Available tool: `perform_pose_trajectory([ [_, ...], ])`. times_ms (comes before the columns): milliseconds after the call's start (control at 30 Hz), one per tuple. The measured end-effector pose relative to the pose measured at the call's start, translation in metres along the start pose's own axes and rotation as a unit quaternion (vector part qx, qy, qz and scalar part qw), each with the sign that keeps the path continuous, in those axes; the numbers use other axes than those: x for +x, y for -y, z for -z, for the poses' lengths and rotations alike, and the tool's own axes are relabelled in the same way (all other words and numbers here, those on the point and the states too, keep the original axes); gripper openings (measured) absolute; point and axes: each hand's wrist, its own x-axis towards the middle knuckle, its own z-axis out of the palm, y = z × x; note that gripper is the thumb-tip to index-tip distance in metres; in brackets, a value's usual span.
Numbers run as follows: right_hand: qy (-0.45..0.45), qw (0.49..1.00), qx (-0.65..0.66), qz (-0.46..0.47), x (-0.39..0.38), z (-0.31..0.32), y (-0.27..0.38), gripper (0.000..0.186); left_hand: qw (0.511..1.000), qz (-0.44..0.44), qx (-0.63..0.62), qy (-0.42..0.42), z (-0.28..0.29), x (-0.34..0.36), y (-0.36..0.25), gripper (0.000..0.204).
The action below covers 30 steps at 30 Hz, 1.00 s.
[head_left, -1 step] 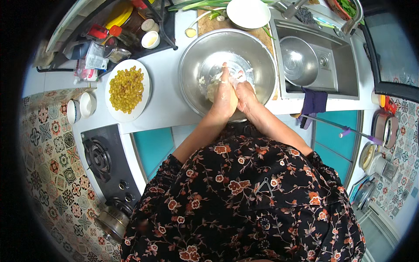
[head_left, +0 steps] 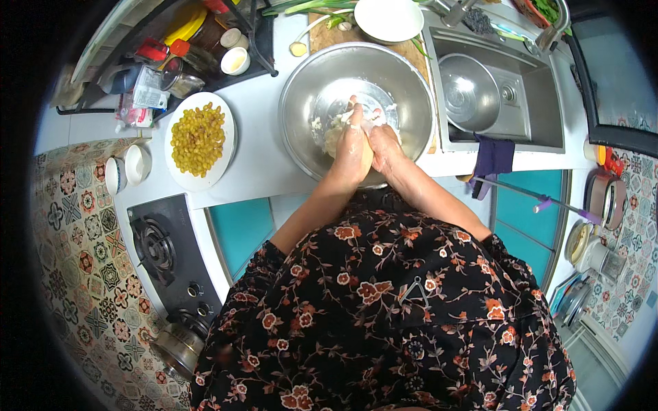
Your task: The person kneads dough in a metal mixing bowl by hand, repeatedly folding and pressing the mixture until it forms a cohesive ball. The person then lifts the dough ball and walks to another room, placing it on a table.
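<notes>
The left hand (head_left: pixel 352 154) and right hand (head_left: pixel 385 147) are pressing together, side by side, over pale dough (head_left: pixel 332 142) lying inside a large steel bowl (head_left: pixel 293 109). White residue is clinging to both. Whether the fingers are pinching dough cannot be determined. The bowl is standing on the counter (head_left: pixel 257 140), between a plate (head_left: pixel 218 168) bearing yellow-green oval fruits (head_left: pixel 197 140) and the sink (head_left: pixel 538 127).

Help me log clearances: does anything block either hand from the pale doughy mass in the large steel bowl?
Nothing visible does: the left hand and right hand are inside the large steel bowl, at the pale doughy mass, hiding part of it.
</notes>
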Motion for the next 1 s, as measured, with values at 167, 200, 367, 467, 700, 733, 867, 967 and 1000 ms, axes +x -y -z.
perform_pose_trajectory([
  [167,0.025,0.998,-0.003,-0.053,0.005,0.007,-0.002,0.032,0.994,-0.019,0.11,-0.011,0.012,-0.003,0.01,0.05],
  [200,0.073,0.995,0.051,-0.037,0.009,0.007,0.0,0.036,0.99,-0.023,0.139,-0.012,0.014,-0.003,0.012,0.051],
  [367,-0.012,0.997,0.031,-0.066,0.033,0.021,-0.015,0.023,0.884,-0.06,0.46,0.05,0.022,-0.002,0.009,0.055],
  [467,-0.098,0.989,0.028,-0.106,0.03,0.009,0.024,0.029,0.806,-0.144,0.562,0.113,0.01,-0.036,-0.006,0.049],
  [700,0.093,0.995,-0.006,-0.045,-0.018,-0.014,0.022,0.068,0.518,-0.228,0.817,-0.114,0.027,0.034,-0.016,0.056],
  [733,0.087,0.995,-0.056,-0.006,-0.017,-0.012,0.018,0.072,0.538,-0.195,0.813,-0.11,0.025,0.037,-0.012,0.061],
  [867,0.019,0.99,-0.137,0.027,-0.019,-0.006,0.011,0.078,0.587,-0.167,0.788,-0.083,0.031,0.034,0.004,0.067],
  [967,-0.04,0.993,-0.114,-0.003,-0.015,-0.005,0.012,0.075,0.63,-0.047,0.774,-0.052,0.011,0.019,-0.003,0.064],
  [1000,-0.05,0.994,-0.092,-0.016,-0.017,-0.007,0.013,0.074,0.613,-0.054,0.788,-0.034,0.008,0.017,-0.005,0.063],
])
